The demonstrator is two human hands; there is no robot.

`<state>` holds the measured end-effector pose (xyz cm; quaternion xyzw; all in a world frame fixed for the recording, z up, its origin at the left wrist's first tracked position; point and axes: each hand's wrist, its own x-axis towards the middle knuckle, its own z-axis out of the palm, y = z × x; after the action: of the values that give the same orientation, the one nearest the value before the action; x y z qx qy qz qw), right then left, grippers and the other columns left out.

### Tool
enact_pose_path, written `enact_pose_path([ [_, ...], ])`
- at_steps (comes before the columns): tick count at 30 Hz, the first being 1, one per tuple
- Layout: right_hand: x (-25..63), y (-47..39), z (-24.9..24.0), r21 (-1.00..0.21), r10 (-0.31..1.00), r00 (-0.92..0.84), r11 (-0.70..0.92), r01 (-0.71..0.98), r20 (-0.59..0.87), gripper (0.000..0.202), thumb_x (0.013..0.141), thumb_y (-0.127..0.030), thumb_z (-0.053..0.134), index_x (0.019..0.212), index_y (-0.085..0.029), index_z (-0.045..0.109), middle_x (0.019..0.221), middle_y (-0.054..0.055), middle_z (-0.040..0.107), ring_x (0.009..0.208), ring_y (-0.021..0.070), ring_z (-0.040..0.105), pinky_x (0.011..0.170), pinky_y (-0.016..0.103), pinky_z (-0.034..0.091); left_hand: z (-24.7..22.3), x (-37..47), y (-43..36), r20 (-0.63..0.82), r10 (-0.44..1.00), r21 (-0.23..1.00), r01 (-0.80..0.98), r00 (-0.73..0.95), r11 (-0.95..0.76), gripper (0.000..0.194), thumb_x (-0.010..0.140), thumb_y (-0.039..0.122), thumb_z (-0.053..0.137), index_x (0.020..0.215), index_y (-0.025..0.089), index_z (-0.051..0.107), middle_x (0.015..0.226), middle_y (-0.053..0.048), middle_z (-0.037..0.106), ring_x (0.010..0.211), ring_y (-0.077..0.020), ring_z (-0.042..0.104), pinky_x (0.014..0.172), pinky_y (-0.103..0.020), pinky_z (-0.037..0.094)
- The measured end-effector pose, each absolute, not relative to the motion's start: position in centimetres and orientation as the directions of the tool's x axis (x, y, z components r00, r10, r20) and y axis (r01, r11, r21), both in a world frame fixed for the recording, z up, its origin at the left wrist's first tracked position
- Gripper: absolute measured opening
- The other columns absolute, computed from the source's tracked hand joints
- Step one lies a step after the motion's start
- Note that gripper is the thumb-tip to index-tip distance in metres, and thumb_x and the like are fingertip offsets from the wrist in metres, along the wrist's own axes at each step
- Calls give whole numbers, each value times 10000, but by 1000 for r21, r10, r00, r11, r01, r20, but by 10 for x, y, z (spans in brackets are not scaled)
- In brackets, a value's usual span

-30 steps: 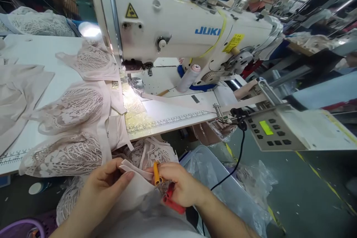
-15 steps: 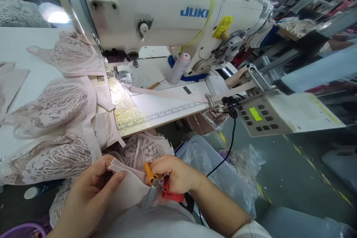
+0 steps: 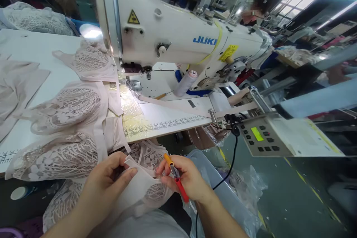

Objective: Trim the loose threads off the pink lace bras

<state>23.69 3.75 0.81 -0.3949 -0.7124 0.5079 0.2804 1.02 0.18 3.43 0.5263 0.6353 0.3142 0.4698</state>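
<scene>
My left hand [image 3: 113, 180] pinches the pale fabric edge of a beige lace bra [image 3: 136, 184] between thumb and fingers, below the table edge. Close by on the right, my right hand [image 3: 181, 176] is closed around thread snips [image 3: 175, 173] with orange and red sleeves. Its fingertips meet the bra's edge; whether they grip the cloth too, I cannot tell. A lace cup of the same bra shows beneath the right fingers. More lace bras [image 3: 67, 108] lie joined along the table on the left, some hanging over its front edge.
A white sewing machine [image 3: 178, 41] stands behind my hands, with a thread cone [image 3: 186, 83] by its base. A control box [image 3: 267, 135] juts out at right. Below it sits a plastic bin [image 3: 220, 182]. A black cable [image 3: 227, 169] hangs down beside my right arm.
The view has tilted up and shifted, bringing more of the machine into sight. The snips have turned in my right hand, their orange end now pointing up. My left hand keeps its pinch.
</scene>
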Motion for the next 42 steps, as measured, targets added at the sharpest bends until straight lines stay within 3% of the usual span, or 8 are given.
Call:
enact_pose_path([
  [4,231,33,-1,-963,858,-514,114,243,-28,234,713,-333,724,846,-202,582,917,67,651,757,193,571,676,304,450,32,10,0,-258,965,892,374,-45,255,225,776,424,537,701,218,481,625,16,550,585,-162,525,529,-249,436],
  [11,223,27,-8,-975,892,-439,-13,222,-112,200,752,-281,636,692,-201,463,716,7,519,609,138,461,549,250,387,23,9,-4,-165,984,929,323,-73,180,223,791,406,552,686,213,513,648,7,549,616,-168,532,556,-256,452],
  [17,225,18,-9,-962,932,-363,97,254,-2,96,755,-237,625,824,-203,569,734,14,560,632,154,524,569,259,426,18,9,-7,-239,969,961,127,-67,246,240,788,426,594,738,193,573,699,-9,585,650,-169,552,572,-248,460],
  [22,224,20,-1,-914,896,-420,285,289,146,71,763,-213,585,710,-197,541,650,-1,514,595,151,497,554,267,410,25,9,-7,-233,972,972,8,8,233,182,799,359,621,723,194,608,669,19,562,623,-126,517,563,-200,430],
  [29,238,28,12,-932,894,-331,350,99,301,80,835,-227,571,774,-213,520,902,80,666,1011,259,600,862,400,480,64,23,10,19,998,994,103,64,-25,55,736,217,593,687,202,612,726,-10,584,665,-156,571,560,-234,466],
  [32,239,27,11,-961,934,-279,259,96,223,143,834,-291,570,736,-213,501,745,47,614,838,229,618,769,368,503,61,25,12,-105,993,991,88,62,99,57,756,249,610,724,202,606,729,-5,606,654,-149,580,545,-225,461],
  [37,228,21,0,-986,980,-197,55,159,23,196,793,-360,581,731,-197,492,662,7,516,553,124,462,504,249,402,32,23,6,-430,900,891,-132,65,435,259,770,460,667,847,224,591,696,24,635,521,-125,564,458,-221,460],
  [42,220,17,-7,-981,973,-212,-52,185,-92,189,740,-352,589,707,-200,482,590,-30,444,492,99,385,467,232,341,16,13,-7,-393,913,919,-30,-105,392,283,678,457,758,763,235,606,818,11,671,754,-187,639,625,-248,536],
])
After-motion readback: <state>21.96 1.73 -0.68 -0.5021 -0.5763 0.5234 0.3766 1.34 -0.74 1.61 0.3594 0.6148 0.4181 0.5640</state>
